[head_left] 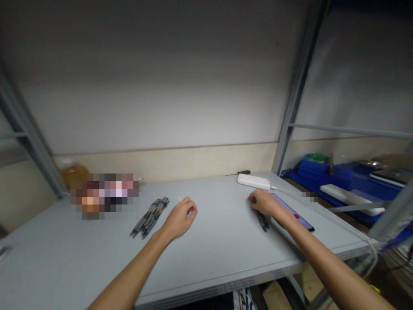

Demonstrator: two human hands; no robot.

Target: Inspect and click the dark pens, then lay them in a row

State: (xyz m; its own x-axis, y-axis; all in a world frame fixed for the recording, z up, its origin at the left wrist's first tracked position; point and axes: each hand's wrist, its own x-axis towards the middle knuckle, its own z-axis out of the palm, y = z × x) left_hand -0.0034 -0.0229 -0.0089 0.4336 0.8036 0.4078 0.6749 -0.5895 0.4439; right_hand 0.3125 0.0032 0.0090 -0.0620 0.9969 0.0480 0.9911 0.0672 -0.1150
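Observation:
A bundle of dark pens [150, 217] with yellowish bands lies slantwise on the grey table, left of my left hand. My left hand [181, 218] rests just beside it with the fingers loosely curled in, and nothing shows in them. On the right, my right hand [263, 202] has its fingers closed on the upper ends of a few more dark pens [262, 221]. The lower ends of these stick out below the palm toward me; their tops are hidden by the fingers. A phone with a lit screen [295, 213] lies partly under my right wrist and forearm.
A white power strip [254, 181] with its cable and a screwdriver [243, 172] lie at the back right. Blurred-out items and a jar of amber content [74, 174] stand at the back left. Beyond the metal post [292, 99] are blue bins [311, 167].

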